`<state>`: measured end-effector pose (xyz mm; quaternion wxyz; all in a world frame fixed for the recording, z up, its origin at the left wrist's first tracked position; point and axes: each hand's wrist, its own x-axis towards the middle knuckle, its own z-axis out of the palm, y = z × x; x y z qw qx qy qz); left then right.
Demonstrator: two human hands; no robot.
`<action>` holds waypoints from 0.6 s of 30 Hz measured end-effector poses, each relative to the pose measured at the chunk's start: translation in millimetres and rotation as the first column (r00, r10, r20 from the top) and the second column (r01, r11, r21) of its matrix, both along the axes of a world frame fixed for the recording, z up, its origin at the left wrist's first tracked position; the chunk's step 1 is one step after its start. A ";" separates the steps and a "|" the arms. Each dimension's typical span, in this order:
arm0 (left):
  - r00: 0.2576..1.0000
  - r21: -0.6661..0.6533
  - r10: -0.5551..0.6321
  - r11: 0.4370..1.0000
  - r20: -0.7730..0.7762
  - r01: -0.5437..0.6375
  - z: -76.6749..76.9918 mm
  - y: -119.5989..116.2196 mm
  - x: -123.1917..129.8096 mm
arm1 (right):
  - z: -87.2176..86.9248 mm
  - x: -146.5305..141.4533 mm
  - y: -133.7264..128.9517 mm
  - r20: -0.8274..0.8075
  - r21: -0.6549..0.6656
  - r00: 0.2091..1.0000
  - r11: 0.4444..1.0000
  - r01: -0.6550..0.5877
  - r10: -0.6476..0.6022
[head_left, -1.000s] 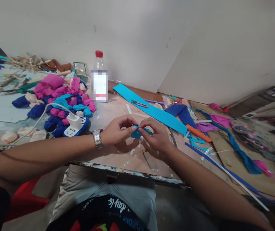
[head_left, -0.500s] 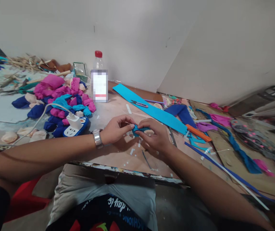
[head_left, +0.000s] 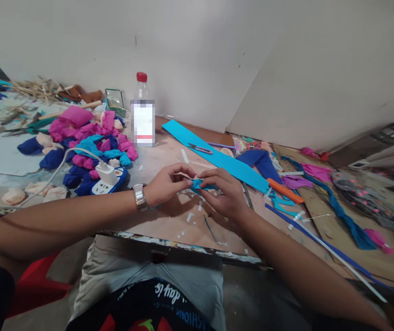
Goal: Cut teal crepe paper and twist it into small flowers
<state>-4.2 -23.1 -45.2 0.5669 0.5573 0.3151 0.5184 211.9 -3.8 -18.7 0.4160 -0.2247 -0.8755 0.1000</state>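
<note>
A small piece of blue fabric [head_left: 198, 184] is pinched between my two hands above the middle of the table. My left hand [head_left: 169, 185], with a metal watch on the wrist, grips its left end between thumb and fingertips. Curled over its right part, my right hand [head_left: 225, 194] holds it with thumb and fingers and hides some of it. Behind them lies a long bright blue fabric strip [head_left: 229, 166] with small thread snips [head_left: 199, 149] on top. An orange-handled tool [head_left: 285, 190] rests by the strip's right end.
Pink and blue fabric bundles [head_left: 76, 133] are heaped at the left beside a power socket [head_left: 109, 180] with a white cable. A phone [head_left: 143, 123] leans against a red-capped bottle [head_left: 142, 85]. Thin strips and a white stick [head_left: 345, 264] lie at the right.
The blue piece has shifted slightly between my fingertips and shows more of its folded surface. My right fingers have lifted and spread a little over it.
</note>
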 end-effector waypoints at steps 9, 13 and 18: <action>0.993 0.066 -0.048 0.996 -0.108 0.055 0.3 -0.7 -1.4 | 1.8 0.2 0.0 -0.020 0.036 1.000 0.999 -0.004 0.005; 0.999 0.039 -0.022 0.999 -0.045 0.024 -1.9 1.3 -1.1 | 1.6 0.2 -0.6 -0.014 0.035 0.999 0.999 0.030 -0.030; 0.996 -0.016 0.089 0.996 0.003 -0.089 -1.3 4.2 -0.5 | 3.5 -0.8 -0.6 0.005 0.076 1.000 0.997 0.015 -0.015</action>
